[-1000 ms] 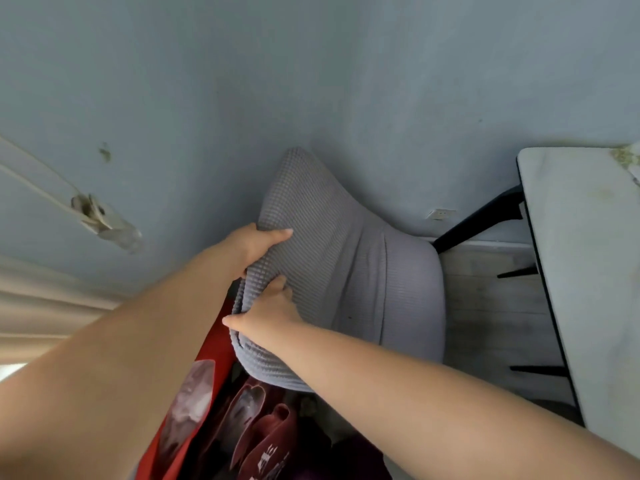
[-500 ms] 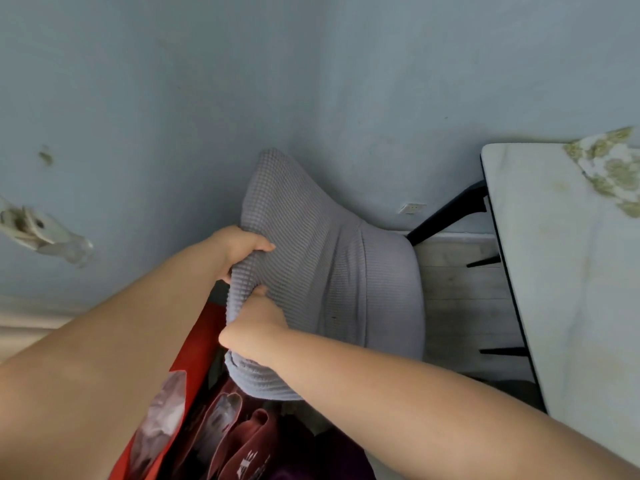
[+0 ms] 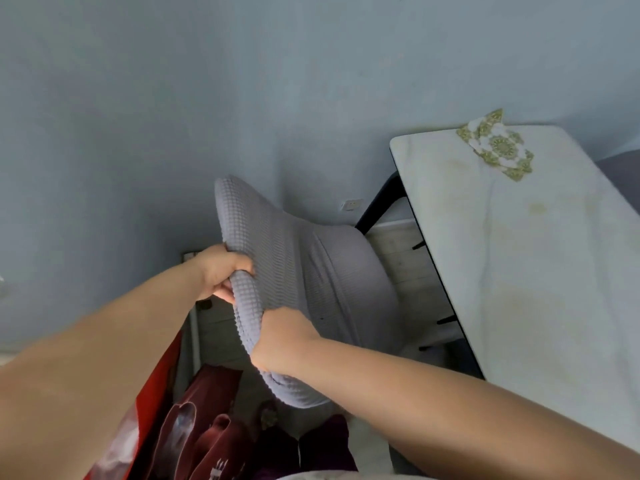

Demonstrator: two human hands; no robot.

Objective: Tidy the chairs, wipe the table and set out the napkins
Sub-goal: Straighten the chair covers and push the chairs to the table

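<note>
A grey chair [image 3: 311, 271] in a waffle-knit cover stands between the blue wall and the white table [image 3: 519, 271]. My left hand [image 3: 223, 271] grips the top edge of the chair's backrest, fingers curled into the cover. My right hand [image 3: 280, 336] grips the same edge lower down, nearer to me. The chair's seat faces the table's left edge, and its legs are hidden. On the table's far end lies a white and gold patterned napkin [image 3: 497, 147]. The tabletop shows faint yellowish stains.
Red and maroon bags [image 3: 194, 434] crowd the floor below the chair at the bottom left. The blue wall [image 3: 242, 98] is close behind the chair, with a socket [image 3: 350, 204] low down. Black table legs [image 3: 381, 202] and pale floorboards show between chair and table.
Both hands have closed tighter on the backrest edge. The view has swung right, and more of the table and the napkin have come into sight.
</note>
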